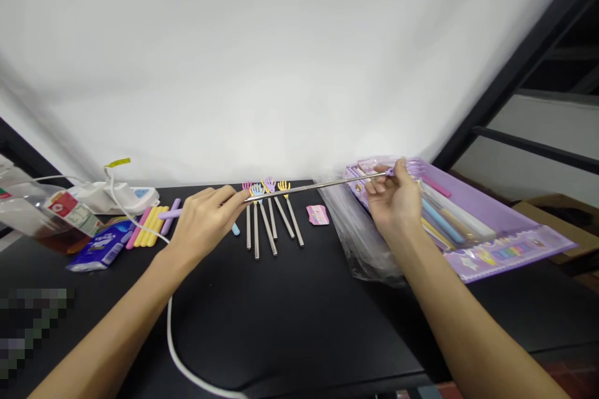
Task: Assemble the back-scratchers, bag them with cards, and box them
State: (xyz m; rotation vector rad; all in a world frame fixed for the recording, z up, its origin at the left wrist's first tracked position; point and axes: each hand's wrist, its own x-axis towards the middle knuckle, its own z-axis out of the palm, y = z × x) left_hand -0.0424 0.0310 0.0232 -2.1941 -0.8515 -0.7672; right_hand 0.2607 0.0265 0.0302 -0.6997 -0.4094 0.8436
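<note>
An extended telescopic back scratcher [322, 184] stretches between my two hands above the table. My left hand [202, 217] is closed around its handle end, where a purple grip sticks out behind the fist. At the other end, my right hand [397, 202] pinches the rod close to the purple claw head, over a display box [510, 237]. Behind the rod lie several metal scratcher rods [266, 227] with pink, blue, purple and yellow claws. A light blue piece [235, 229] shows beside my left hand. Pink, yellow and purple grip sleeves [150, 226] lie to its left.
A pink card [318, 215] lies right of the rods. Clear plastic bag [362, 252] spreads under the purple box, which holds coloured scratchers. At left are a blue packet [103, 246], a tilted bottle [56, 212] and a power strip [135, 199]. A white cable [174, 343] crosses the black table.
</note>
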